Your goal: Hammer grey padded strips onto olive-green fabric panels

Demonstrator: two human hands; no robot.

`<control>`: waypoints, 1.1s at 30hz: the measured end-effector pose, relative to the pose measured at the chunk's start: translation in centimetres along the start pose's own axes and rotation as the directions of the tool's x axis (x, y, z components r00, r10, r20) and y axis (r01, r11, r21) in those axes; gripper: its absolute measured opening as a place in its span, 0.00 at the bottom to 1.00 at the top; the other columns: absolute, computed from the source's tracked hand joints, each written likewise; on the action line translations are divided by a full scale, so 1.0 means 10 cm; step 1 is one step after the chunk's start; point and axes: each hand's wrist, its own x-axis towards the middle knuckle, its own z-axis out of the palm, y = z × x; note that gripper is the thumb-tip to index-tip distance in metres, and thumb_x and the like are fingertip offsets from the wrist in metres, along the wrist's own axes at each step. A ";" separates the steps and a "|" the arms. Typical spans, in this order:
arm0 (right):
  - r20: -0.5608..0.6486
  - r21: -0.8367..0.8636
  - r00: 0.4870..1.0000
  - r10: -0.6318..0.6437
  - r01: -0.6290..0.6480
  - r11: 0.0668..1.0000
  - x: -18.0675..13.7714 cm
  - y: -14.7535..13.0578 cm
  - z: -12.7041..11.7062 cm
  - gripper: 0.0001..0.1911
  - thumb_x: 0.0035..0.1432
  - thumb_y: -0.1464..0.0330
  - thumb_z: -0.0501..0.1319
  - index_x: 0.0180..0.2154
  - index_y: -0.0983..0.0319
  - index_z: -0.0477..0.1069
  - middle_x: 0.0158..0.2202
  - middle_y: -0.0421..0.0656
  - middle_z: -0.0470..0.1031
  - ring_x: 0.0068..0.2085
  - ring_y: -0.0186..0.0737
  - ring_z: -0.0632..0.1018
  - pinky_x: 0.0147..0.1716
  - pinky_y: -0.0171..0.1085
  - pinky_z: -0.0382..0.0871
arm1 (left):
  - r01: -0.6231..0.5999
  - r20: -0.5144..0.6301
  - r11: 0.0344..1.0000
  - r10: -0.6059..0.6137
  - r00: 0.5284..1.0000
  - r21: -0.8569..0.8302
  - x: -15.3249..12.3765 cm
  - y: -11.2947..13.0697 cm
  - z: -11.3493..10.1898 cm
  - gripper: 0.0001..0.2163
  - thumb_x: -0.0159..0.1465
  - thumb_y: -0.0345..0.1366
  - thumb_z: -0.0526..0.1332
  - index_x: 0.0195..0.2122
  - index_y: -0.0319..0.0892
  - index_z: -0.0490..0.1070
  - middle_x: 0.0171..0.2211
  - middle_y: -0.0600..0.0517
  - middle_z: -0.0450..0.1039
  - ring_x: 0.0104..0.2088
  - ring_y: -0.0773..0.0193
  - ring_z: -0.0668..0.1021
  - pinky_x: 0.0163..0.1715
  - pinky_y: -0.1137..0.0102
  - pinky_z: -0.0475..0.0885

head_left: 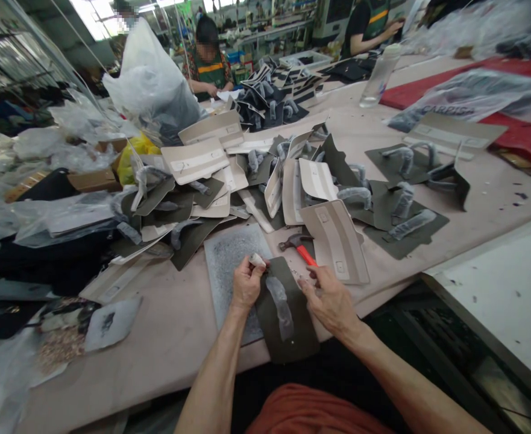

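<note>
My right hand [333,301] is closed around the red handle of a claw hammer [305,253], whose dark head points left above the table. At the upper left corner of a dark olive panel [269,319], my left hand [247,283] is pinched closed. A stubby whitish cylinder [257,260] shows at its fingers; I cannot tell whether it is a tool or a wrapped fingertip. The panel carries a plastic-wrapped handle [281,308] and lies partly over a speckled grey slab [229,253], its near end at the table edge.
A heap of beige and olive panels [202,160] with wrapped handles spreads behind the slab. One beige panel [337,241] lies beside the hammer. A clear bottle [378,78] stands far right. Small metal pieces [59,346] lie at left. Two co-workers [208,66] [369,30] are across the table.
</note>
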 end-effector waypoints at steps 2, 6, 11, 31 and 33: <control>-0.024 -0.195 0.999 0.026 -0.030 0.980 0.00 0.19 -0.06 0.17 0.66 0.60 0.55 0.50 0.65 0.69 0.44 0.52 0.72 0.45 0.49 0.73 0.46 0.44 0.65 | -0.005 0.010 1.000 0.005 1.000 0.017 0.00 0.02 0.00 0.09 0.64 0.41 0.61 0.39 0.42 0.72 0.36 0.49 0.81 0.38 0.60 0.81 0.42 0.68 0.74; 0.109 -0.411 0.990 0.088 -0.036 0.911 -0.05 0.44 -0.10 0.14 0.64 0.61 0.58 0.45 0.63 0.70 0.41 0.50 0.70 0.42 0.49 0.72 0.42 0.42 0.64 | -0.006 0.024 0.999 0.005 1.000 0.039 0.00 0.04 0.01 0.08 0.64 0.40 0.61 0.39 0.42 0.72 0.36 0.49 0.81 0.38 0.61 0.80 0.42 0.68 0.73; 0.183 -0.424 0.969 0.164 -0.072 0.903 -0.05 0.49 -0.09 0.10 0.65 0.65 0.57 0.44 0.63 0.68 0.39 0.48 0.71 0.38 0.44 0.74 0.35 0.38 0.60 | -0.016 0.040 0.998 0.014 0.999 0.067 0.01 0.05 0.00 0.07 0.64 0.38 0.61 0.39 0.41 0.73 0.36 0.49 0.81 0.38 0.61 0.80 0.42 0.68 0.73; 0.671 0.379 0.672 0.314 -0.674 0.634 0.17 0.30 -0.25 0.06 0.55 0.67 0.56 0.31 0.58 0.58 0.24 0.35 0.64 0.21 0.31 0.63 0.21 0.32 0.55 | -0.135 0.062 0.966 0.124 0.990 0.219 -0.05 0.07 0.05 0.05 0.63 0.33 0.60 0.38 0.43 0.74 0.35 0.51 0.80 0.37 0.61 0.80 0.40 0.69 0.72; 0.778 0.456 0.583 0.236 -0.781 0.426 0.18 0.15 -0.34 0.06 0.59 0.64 0.54 0.32 0.58 0.58 0.23 0.32 0.60 0.17 0.28 0.57 0.17 0.30 0.52 | -0.171 0.086 0.950 0.154 0.984 0.260 -0.07 0.08 0.06 0.05 0.62 0.32 0.60 0.38 0.44 0.74 0.35 0.52 0.80 0.36 0.61 0.80 0.40 0.69 0.72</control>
